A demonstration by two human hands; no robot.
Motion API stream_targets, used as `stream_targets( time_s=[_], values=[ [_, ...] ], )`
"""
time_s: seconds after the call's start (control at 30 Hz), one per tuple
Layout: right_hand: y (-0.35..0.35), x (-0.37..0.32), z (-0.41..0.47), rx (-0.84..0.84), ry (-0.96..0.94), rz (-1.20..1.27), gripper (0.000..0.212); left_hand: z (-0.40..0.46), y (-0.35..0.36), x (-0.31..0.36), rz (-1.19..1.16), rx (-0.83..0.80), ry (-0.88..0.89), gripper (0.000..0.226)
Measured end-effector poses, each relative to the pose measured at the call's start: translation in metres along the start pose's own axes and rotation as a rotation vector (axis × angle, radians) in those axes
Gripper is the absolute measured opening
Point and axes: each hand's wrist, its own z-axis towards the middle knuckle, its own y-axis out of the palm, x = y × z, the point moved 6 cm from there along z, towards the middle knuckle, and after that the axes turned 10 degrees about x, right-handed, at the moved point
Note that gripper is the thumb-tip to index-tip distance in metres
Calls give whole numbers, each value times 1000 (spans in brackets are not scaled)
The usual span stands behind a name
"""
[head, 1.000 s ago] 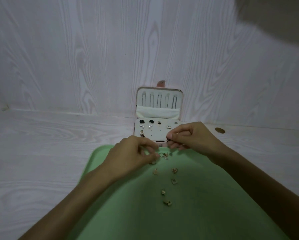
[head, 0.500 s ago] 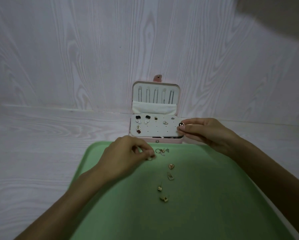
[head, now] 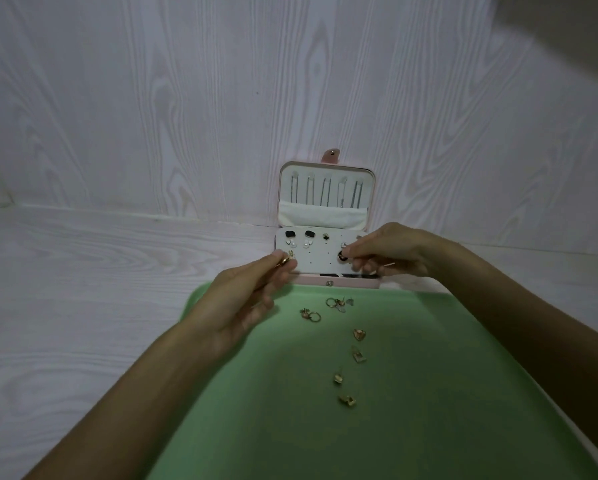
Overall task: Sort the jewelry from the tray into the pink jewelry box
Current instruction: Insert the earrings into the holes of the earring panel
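The right hand (head: pixel 387 252) has brought its dark round stud earring (head: pixel 342 257) from the edge onto the open pink jewelry box (head: pixel 328 252) panel, fingers pinching it; the left hand (head: pixel 245 296) has risen off the green plastic tray (head: pixel 325 427), pinching a gold earring (head: pixel 285 260)

Left hand (head: pixel 245 292) and right hand (head: pixel 387 254) both pinch with curled fingers

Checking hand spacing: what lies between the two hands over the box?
Head view: between left hand and right hand, only the bare white earring panel.
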Motion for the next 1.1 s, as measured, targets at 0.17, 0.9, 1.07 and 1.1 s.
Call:
stream_targets(
  time_s=[0.17, 0.9, 1.07, 1.1],
  values=[
    [6, 1, 10, -35, 53, -125, 18, 2, -1, 2, -112, -19, -36, 28],
    [17, -14, 14, -98, 69, -245, 37, 4, -8, 3, -122, 26, 6, 15],
    [17, -14, 14, -126, 94, -237, 21, 1, -5, 6, -40, 37, 65, 22],
    [17, -13, 14, -132, 97, -230, 17, 1, -5, 7, -7, 50, 97, 22]
  ],
)
